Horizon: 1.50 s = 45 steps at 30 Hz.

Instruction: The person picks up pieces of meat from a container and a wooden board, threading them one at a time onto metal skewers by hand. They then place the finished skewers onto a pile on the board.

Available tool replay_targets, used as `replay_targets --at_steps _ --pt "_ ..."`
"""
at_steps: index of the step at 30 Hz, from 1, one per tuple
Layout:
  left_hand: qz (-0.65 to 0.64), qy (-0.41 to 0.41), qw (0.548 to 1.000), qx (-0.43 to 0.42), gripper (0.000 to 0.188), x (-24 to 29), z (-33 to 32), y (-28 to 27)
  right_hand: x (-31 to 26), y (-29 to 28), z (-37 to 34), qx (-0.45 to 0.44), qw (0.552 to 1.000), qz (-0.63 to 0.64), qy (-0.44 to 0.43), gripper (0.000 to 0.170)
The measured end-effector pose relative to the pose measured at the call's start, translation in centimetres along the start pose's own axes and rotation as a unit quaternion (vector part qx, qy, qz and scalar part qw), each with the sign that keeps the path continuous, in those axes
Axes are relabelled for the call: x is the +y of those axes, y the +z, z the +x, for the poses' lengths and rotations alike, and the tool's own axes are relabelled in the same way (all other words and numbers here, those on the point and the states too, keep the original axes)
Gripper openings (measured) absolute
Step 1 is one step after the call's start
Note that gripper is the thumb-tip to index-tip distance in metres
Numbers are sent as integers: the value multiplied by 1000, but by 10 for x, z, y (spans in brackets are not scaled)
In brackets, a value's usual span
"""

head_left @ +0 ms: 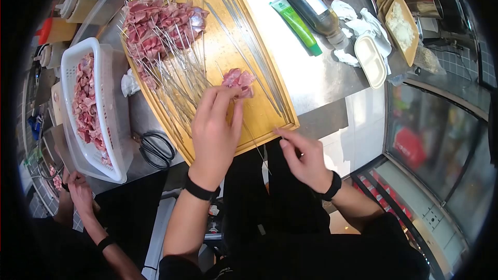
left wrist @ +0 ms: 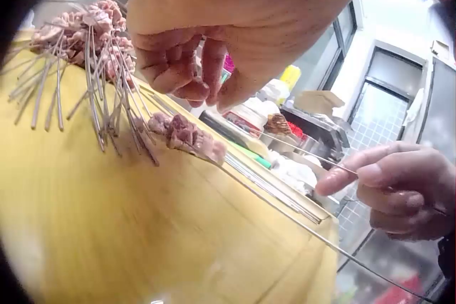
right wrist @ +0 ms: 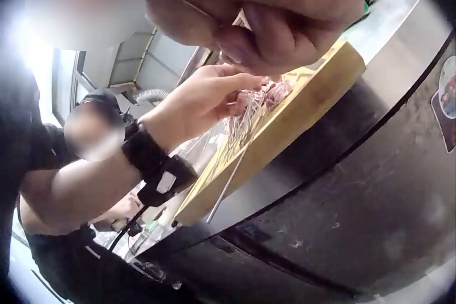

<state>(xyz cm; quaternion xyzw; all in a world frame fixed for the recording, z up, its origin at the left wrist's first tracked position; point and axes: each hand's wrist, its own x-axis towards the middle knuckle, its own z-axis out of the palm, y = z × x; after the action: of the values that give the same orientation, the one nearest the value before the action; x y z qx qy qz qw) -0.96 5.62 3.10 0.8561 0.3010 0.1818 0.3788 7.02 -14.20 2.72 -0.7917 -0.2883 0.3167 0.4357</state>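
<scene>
My left hand [head_left: 215, 124] is over the wooden board, fingers bent, its fingertips overlapping a small pink meat piece [head_left: 239, 80] in the head view. From the left wrist, that skewered meat [left wrist: 189, 136] lies on the board below the hand, its metal skewer [left wrist: 313, 234] running past the edge. I cannot tell what the left fingers hold. To the right, beyond the board's near edge, my right hand [head_left: 306, 158] pinches another thin metal skewer [left wrist: 306, 151] between thumb and fingers; it points toward the left hand. A heap of skewered raw meat [head_left: 161, 23] covers the board's far left.
Bare metal skewers [head_left: 254, 46] lie along the right side of the board [head_left: 270, 80]. A white basket [head_left: 106, 109] of raw meat stands left, near black-handled scissors [head_left: 156, 150]. A green tube [head_left: 295, 25] and dark bottle [head_left: 311, 8] lie right. Another person's hands [head_left: 80, 192] work at lower left.
</scene>
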Motion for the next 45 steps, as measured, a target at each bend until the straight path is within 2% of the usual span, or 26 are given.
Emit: replay_targets --at_steps 2,4,6,7,9,14,22,25,29,35,37,40,41,43,45 --pt "-7 -19 1000 -8 20 -4 6 8 -4 5 -5 -8 1000 -13 15 28" --pt "22 5 1000 -14 19 -10 8 16 -2 12 -3 -3 1000 -20 17 27" --pt "33 -2 999 -25 19 -11 9 19 2 18 2 13 999 -23 -32 27" --pt "47 -9 998 -30 19 -12 9 19 2 17 4 14 999 -22 -29 27" --pt "47 -6 998 -35 18 -14 9 20 -4 15 8 -2 999 -40 21 25" --pt "57 -22 997 -48 16 -8 10 21 -12 13 10 5 998 -27 56 24" --pt "95 49 994 -38 11 -10 13 31 -21 15 11 -14 996 -38 86 22" --pt "86 89 992 -18 12 -15 14 34 -22 21 13 1 997 -33 70 22" --pt "77 95 992 -21 13 -18 13 33 -20 30 18 23 997 -52 42 21" --pt "39 73 994 -67 13 -15 15 22 -13 38 21 43 998 -53 -7 19" --pt "-26 -30 997 -71 12 0 22 14 -9 40 16 47 998 -39 -21 19" --pt "-21 -64 994 -85 11 4 37 14 -8 43 10 38 999 -23 -5 17" --pt "-21 -64 994 -84 11 0 39 18 -8 43 8 47 999 -17 -3 16" --pt "63 19 996 -60 9 -10 39 25 -8 42 7 56 998 -13 0 15" --pt "51 -6 996 -79 8 -12 39 25 -11 38 8 49 998 -27 9 10"
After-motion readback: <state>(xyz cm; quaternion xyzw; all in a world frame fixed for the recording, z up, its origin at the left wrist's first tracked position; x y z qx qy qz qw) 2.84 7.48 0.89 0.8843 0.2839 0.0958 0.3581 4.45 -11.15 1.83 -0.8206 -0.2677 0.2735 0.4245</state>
